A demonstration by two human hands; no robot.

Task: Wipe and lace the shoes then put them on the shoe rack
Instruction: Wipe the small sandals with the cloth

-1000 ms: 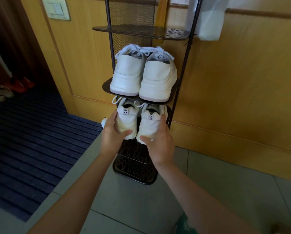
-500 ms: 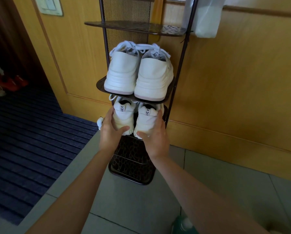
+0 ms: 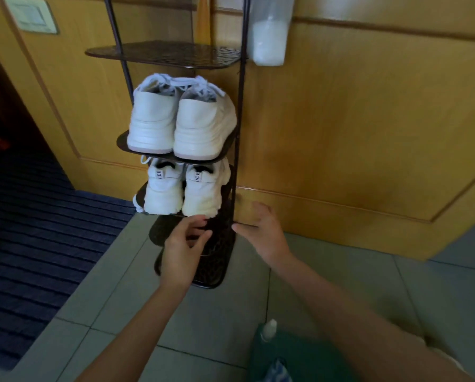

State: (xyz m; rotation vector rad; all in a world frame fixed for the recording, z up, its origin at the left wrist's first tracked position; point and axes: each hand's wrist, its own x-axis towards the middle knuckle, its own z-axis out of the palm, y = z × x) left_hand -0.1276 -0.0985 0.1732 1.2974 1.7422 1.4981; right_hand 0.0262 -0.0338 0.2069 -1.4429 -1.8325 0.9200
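Note:
A tall dark metal shoe rack (image 3: 240,111) stands against the wooden wall. Two white sneakers (image 3: 181,122) sit heel-out on its middle shelf. A second white pair with black heel tabs (image 3: 185,188) rests heel-out on the shelf below. My left hand (image 3: 182,250) hovers just below that lower pair, fingers loosely curled and holding nothing. My right hand (image 3: 263,232) is open to the right of the rack's post, also holding nothing. Neither hand touches a shoe.
The rack's top shelf (image 3: 164,55) and bottom shelf (image 3: 211,260) hold nothing. A white bag (image 3: 268,37) hangs on the rack's right post. A dark blue striped mat (image 3: 35,238) lies left. A green cloth and a white-capped bottle (image 3: 269,330) lie on the tiled floor near me.
Both hands have let go of the lower pair and pulled back toward me. The pair now sits further in on its shelf.

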